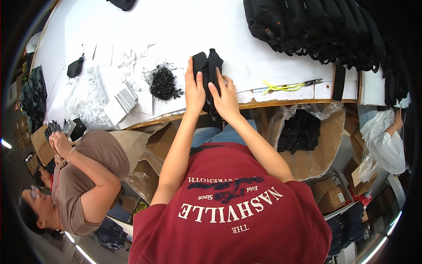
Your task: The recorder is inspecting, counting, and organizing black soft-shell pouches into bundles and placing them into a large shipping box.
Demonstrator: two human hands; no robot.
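A small black fabric pouch (212, 64) stands upright at the table's front edge, pressed between my two hands. My left hand (194, 91) lies along its left side, fingers pointing away from me and thumb on the near face. On the other side my right hand (226, 99) grips it, with its fingertips over the right edge. The lower end of the pouch hangs near the table edge, partly covered by my hands. Just left of my left hand lies a tangled heap of black cords (163, 82). Yellow-handled snips (288, 87) rest to the right of my right hand.
A big row of black bags (307, 28) fills the far right. White tags (125, 100), a clear plastic bag (85, 94) and another small black pouch (76, 67) lie left. Below the table, a lined carton (327, 145) holds black goods. A co-worker (94, 169) stands at left.
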